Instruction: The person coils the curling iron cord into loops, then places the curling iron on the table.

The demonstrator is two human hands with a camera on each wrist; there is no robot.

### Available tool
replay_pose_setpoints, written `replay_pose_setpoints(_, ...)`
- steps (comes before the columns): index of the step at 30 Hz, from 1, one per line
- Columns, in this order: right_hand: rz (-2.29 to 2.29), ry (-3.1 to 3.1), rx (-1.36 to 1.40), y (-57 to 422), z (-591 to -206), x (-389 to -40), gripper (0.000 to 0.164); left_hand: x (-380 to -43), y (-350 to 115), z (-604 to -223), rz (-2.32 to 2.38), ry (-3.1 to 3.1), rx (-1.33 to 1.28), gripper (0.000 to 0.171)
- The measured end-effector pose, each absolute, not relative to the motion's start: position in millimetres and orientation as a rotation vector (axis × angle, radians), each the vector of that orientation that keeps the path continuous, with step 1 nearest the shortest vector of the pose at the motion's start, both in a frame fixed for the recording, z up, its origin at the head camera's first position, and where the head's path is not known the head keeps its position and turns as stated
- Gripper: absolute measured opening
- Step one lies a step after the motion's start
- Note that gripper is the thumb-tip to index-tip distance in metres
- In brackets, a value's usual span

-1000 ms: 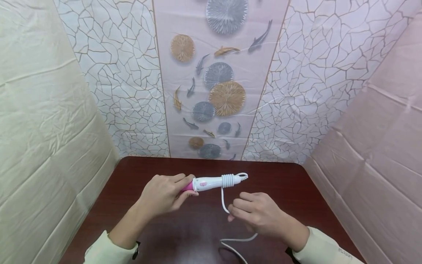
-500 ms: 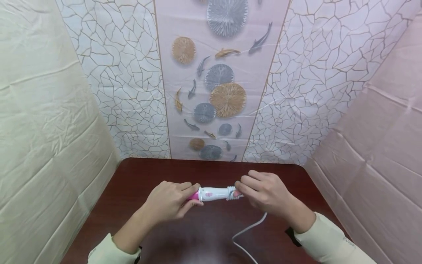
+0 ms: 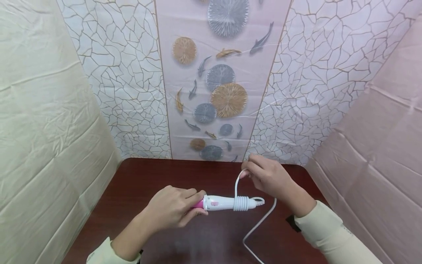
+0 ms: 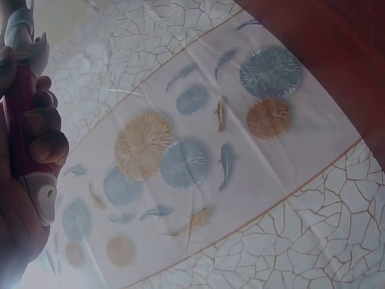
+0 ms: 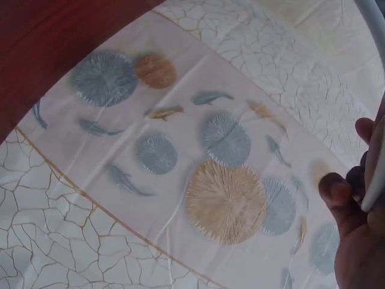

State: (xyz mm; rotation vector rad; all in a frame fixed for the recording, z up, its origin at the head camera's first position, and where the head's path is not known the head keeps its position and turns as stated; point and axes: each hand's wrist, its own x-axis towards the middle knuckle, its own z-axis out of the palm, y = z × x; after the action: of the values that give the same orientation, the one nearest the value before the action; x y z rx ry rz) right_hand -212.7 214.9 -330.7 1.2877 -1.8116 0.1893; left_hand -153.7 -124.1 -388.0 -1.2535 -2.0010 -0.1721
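Note:
A white hair styling iron (image 3: 221,203) with a pink barrel and a small pink switch lies level above the table. My left hand (image 3: 178,206) grips it by the pink barrel, fingers over the top and thumb below. In the left wrist view, curled fingers (image 4: 47,129) wrap the pink barrel (image 4: 21,102). Several turns of white cord (image 3: 241,204) circle the far end of its handle. My right hand (image 3: 268,176) pinches the cord above and right of those turns, so a stretch rises between them. The right wrist view shows the pinching hand (image 5: 355,241) at its edge.
Loose cord (image 3: 255,229) trails from below the right hand toward the table's near edge. The dark red-brown table (image 3: 148,172) has rounded far corners. Patterned cloth (image 3: 227,99) hangs behind it, with plain cloth walls (image 3: 369,154) on both sides.
My right hand has gone from below the iron, across its handle end, to above it, carrying the cord along. The left hand and iron have shifted slightly right and down.

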Motion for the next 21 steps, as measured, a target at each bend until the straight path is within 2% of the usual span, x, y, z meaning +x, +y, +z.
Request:
replay_pose_setpoints(3, 0.249, -1.887, 1.264, 220, -331, -217, 0.032, -152, -123, -387, -0.182, -1.991, -1.273, 0.043)
replay_pose_setpoints(7, 0.296, -1.950, 1.261, 225, -330, -224, 0.017, -151, -121, -386, -0.190, -1.976, -1.280, 0.041)
replay_pose_setpoints(12, 0.296, -2.034, 1.210, 230, -332, -233, 0.031, -151, -120, -387, -0.196, -1.956, -1.276, 0.043)
replay_pose_setpoints(18, 0.257, -2.120, 1.116, 231, -337, -238, 0.018, -147, -117, -387, -0.215, -1.922, -1.293, 0.044)
replay_pose_setpoints(21, 0.234, -2.148, 1.080, 232, -344, -240, 0.018, -145, -114, -383, -0.229, -1.901, -1.296, 0.045)
